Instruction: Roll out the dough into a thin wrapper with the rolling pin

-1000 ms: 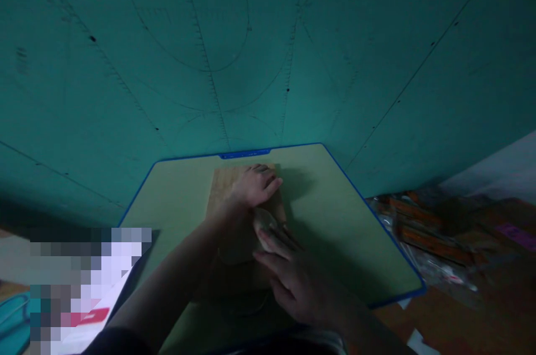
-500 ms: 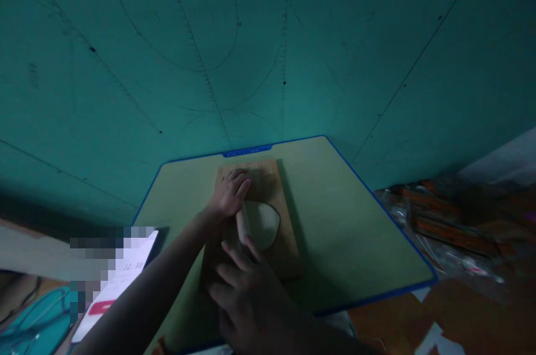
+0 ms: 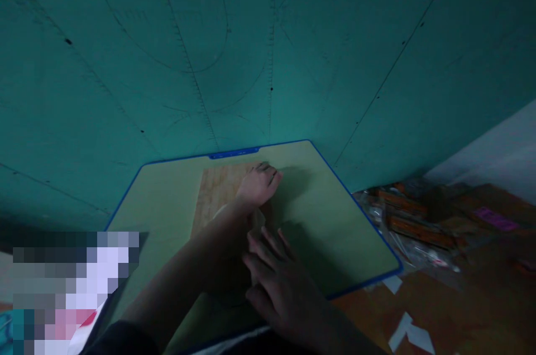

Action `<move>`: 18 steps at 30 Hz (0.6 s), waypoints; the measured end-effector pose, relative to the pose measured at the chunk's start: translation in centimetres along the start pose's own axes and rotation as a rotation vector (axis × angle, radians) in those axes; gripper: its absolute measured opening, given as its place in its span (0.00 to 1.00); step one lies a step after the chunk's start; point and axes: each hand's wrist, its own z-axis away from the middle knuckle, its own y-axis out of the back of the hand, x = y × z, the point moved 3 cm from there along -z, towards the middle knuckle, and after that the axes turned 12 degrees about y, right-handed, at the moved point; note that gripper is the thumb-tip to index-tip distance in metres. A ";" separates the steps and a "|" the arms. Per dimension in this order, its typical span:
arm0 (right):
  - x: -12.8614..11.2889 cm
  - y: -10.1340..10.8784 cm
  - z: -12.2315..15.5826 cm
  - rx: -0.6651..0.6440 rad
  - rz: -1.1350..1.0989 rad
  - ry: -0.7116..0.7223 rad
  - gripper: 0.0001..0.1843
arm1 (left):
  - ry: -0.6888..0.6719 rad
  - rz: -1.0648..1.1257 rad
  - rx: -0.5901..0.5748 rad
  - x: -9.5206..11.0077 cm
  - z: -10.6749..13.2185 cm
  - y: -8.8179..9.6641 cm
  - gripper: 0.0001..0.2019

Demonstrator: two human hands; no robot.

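Note:
A flat, pale piece of dough (image 3: pixel 220 210) lies on a wooden board (image 3: pixel 213 187), mostly hidden under my left forearm. Across it runs a pale rolling pin (image 3: pixel 255 222), seen only in part between my hands. My left hand (image 3: pixel 260 183) is at the pin's far end, near the board's upper right edge, with its fingers bent down over it. Over the near end rests my right hand (image 3: pixel 278 282), its fingers spread and stretched out; how firmly its palm presses the pin is hidden.
The board lies on a small pale table (image 3: pixel 163 193) with a blue rim, against a green wall (image 3: pixel 234 53) marked with lines. A blurred-out bright screen (image 3: pixel 100 271) stands at the left. Plastic-wrapped pieces (image 3: pixel 419 226) and paper scraps (image 3: pixel 412 335) lie on the floor at right.
Both hands have moved right across the board with the rolling pin. The dough now shows left of my left forearm, and the view has shifted slightly to the right.

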 end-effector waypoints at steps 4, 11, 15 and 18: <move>-2.0 -1.2 -2.3 0.039 0.013 0.089 0.21 | 0.044 -0.008 0.004 -3.7 1.7 0.8 0.19; -3.1 -1.4 -3.7 0.058 0.015 0.197 0.18 | 0.038 0.003 -0.032 -5.5 2.9 2.1 0.21; -1.5 -1.2 -1.3 0.078 0.000 0.091 0.23 | 0.057 0.030 -0.033 -2.4 1.3 0.8 0.20; -0.4 -1.0 0.7 0.067 0.021 0.042 0.28 | 0.058 0.065 -0.038 0.2 0.1 -0.2 0.20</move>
